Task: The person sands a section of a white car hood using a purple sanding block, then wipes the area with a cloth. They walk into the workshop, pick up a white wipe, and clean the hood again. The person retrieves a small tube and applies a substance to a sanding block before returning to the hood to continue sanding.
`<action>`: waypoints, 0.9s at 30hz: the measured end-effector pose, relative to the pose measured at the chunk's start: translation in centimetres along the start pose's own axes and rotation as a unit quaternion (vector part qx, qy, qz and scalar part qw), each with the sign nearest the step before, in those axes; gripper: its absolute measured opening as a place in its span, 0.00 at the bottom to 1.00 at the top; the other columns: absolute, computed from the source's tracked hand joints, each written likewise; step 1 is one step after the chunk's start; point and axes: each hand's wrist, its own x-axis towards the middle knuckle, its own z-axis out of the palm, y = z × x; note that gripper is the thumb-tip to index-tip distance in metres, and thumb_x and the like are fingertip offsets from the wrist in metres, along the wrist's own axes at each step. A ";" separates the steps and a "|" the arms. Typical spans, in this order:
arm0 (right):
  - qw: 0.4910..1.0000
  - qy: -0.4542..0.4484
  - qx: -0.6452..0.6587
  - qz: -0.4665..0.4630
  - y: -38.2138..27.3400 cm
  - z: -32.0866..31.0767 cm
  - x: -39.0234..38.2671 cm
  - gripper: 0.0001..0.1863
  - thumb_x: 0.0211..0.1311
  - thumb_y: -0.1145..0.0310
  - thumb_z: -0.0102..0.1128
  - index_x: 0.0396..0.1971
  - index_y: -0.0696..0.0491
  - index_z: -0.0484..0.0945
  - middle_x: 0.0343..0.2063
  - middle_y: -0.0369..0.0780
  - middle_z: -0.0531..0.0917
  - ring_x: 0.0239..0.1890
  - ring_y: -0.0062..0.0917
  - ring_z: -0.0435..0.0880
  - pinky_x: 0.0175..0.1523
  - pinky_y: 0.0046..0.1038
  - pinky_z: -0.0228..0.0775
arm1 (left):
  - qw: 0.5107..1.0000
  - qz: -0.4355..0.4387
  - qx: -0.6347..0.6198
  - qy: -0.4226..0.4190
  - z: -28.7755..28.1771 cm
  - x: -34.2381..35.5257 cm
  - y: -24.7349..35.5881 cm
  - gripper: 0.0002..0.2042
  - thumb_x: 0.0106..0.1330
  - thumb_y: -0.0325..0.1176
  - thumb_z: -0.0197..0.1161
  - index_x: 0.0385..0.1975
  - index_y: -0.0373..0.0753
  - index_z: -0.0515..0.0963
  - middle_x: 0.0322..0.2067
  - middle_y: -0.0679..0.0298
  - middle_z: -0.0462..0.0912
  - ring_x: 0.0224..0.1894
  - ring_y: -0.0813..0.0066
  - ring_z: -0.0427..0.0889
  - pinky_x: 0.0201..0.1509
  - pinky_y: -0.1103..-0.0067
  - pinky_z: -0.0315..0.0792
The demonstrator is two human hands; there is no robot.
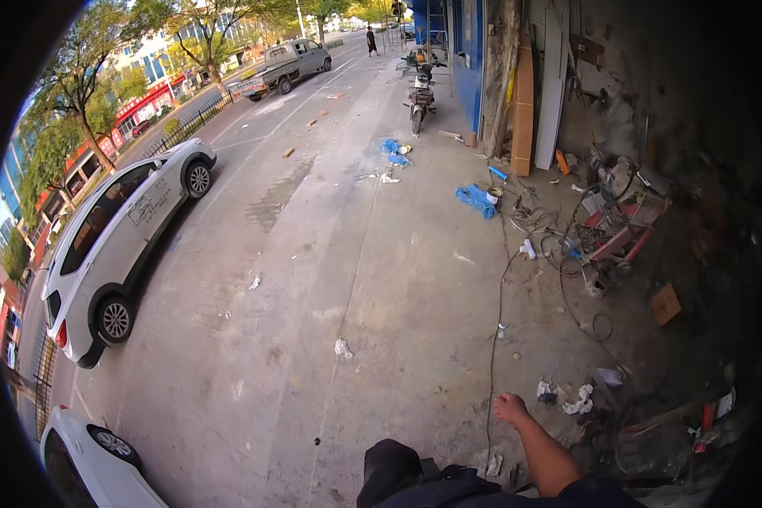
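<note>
The right hand (510,408) hung above the ground (415,322) at the lower right, its fingers loosely curled – too small to tell whether they pinched anything. The left hand was out of view, so its state could not be told. The dark cable (494,347) lay along the ground, its line passing just left of the right hand in this view and running on ahead. Crumpled white paper (579,400) lay to the hand's right, with a scrap (546,391) between them. Farther ahead and right – well apart from the hand – stood a red-framed cart (622,241).
</note>
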 end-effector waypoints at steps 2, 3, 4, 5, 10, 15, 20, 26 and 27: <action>0.999 0.015 0.049 0.007 -3.6 0.5 2.7 0.16 0.80 0.56 0.62 0.43 0.54 0.89 0.31 0.37 0.91 0.29 0.24 0.90 0.36 0.33 0.83 | 1.000 -0.012 -0.010 -0.012 -1.7 3.7 3.5 0.28 0.74 0.53 0.64 0.63 0.36 0.84 0.54 0.44 0.90 0.58 0.53 0.89 0.64 0.60 0.79; 0.999 0.016 0.038 0.031 -4.4 1.0 4.2 0.15 0.79 0.57 0.63 0.43 0.54 0.89 0.32 0.37 0.91 0.29 0.24 0.90 0.36 0.33 0.83 | 1.000 -0.020 -0.013 -0.019 -2.6 5.6 5.0 0.27 0.74 0.51 0.65 0.62 0.35 0.84 0.53 0.44 0.90 0.57 0.54 0.89 0.63 0.61 0.79; 0.998 0.001 0.040 0.053 -4.1 1.1 5.0 0.14 0.79 0.58 0.63 0.42 0.53 0.88 0.32 0.36 0.91 0.29 0.24 0.90 0.36 0.32 0.83 | 0.999 -0.027 -0.015 -0.025 -3.5 7.5 6.3 0.26 0.74 0.49 0.65 0.61 0.34 0.85 0.52 0.44 0.91 0.56 0.54 0.90 0.61 0.61 0.80; 0.996 -0.031 0.041 0.073 -3.6 1.5 6.0 0.13 0.79 0.59 0.63 0.42 0.53 0.88 0.33 0.36 0.91 0.29 0.24 0.90 0.36 0.32 0.82 | 0.999 -0.031 -0.021 -0.027 -4.7 9.6 8.0 0.25 0.74 0.48 0.66 0.59 0.33 0.85 0.51 0.45 0.91 0.54 0.55 0.91 0.60 0.61 0.81; 0.951 -0.212 -0.056 0.220 0.8 1.1 8.6 0.20 0.84 0.52 0.49 0.43 0.53 0.81 0.34 0.41 0.86 0.30 0.32 0.86 0.32 0.38 0.78 | 0.994 -0.024 -0.104 0.017 -14.1 20.7 17.0 0.19 0.73 0.40 0.70 0.54 0.30 0.88 0.46 0.47 0.94 0.48 0.59 0.94 0.53 0.63 0.86; 0.937 -0.189 0.039 0.293 -6.3 2.2 13.5 0.15 0.80 0.57 0.54 0.45 0.54 0.78 0.33 0.43 0.84 0.31 0.34 0.86 0.34 0.41 0.82 | 0.988 0.081 -0.084 0.102 -24.9 30.9 31.8 0.20 0.75 0.42 0.68 0.52 0.30 0.89 0.42 0.52 0.95 0.45 0.61 0.94 0.53 0.66 0.85; 0.914 -0.087 0.255 0.303 -18.3 5.6 21.3 0.11 0.81 0.61 0.56 0.41 0.52 0.80 0.35 0.44 0.87 0.29 0.34 0.88 0.32 0.39 0.83 | 0.976 0.166 -0.016 0.140 -33.0 37.7 46.7 0.23 0.75 0.48 0.68 0.55 0.34 0.89 0.47 0.49 0.95 0.52 0.51 0.94 0.61 0.62 0.84; 0.953 -0.095 0.051 0.282 -27.4 10.7 38.1 0.11 0.76 0.61 0.64 0.39 0.53 0.84 0.30 0.42 0.88 0.29 0.31 0.89 0.33 0.37 0.82 | 0.989 0.099 -0.003 0.107 -36.0 44.0 56.6 0.21 0.75 0.46 0.69 0.55 0.35 0.89 0.42 0.55 0.96 0.46 0.63 0.95 0.55 0.66 0.85; 0.952 -0.098 0.039 0.287 -28.9 10.8 41.6 0.11 0.76 0.61 0.65 0.38 0.53 0.84 0.29 0.42 0.88 0.29 0.31 0.90 0.33 0.37 0.83 | 0.995 0.055 -0.047 0.064 -36.2 44.2 57.8 0.22 0.74 0.47 0.69 0.56 0.35 0.89 0.42 0.54 0.96 0.46 0.63 0.95 0.54 0.66 0.85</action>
